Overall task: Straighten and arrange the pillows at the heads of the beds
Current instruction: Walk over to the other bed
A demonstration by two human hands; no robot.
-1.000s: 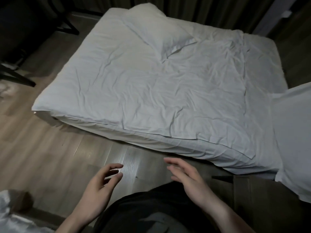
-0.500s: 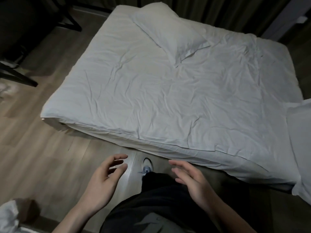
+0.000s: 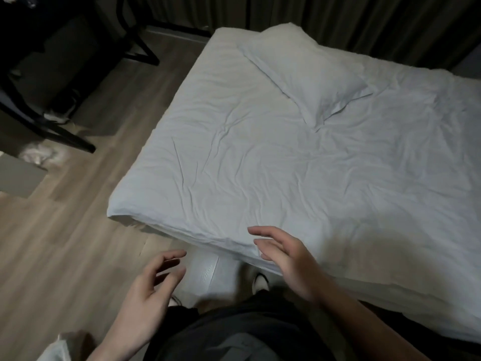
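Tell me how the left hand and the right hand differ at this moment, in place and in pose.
The left hand is over the wooden floor, while the right hand is over the near edge of the bed. The left hand's fingers are more bent; the right hand's are straighter. Both hands are empty, and neither touches the pillow, which lies askew at the far end.

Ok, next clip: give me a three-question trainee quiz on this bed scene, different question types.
1. True or false: the left hand grips the pillow.
2. Multiple choice: the pillow lies A) square to the bed's head edge, B) skewed at an angle, C) on the floor.
3. Fill in: the right hand hovers with fingers spread over the bed's ____ edge.

Key: 1 false, both hands are empty and apart from it; 2 B; 3 near.
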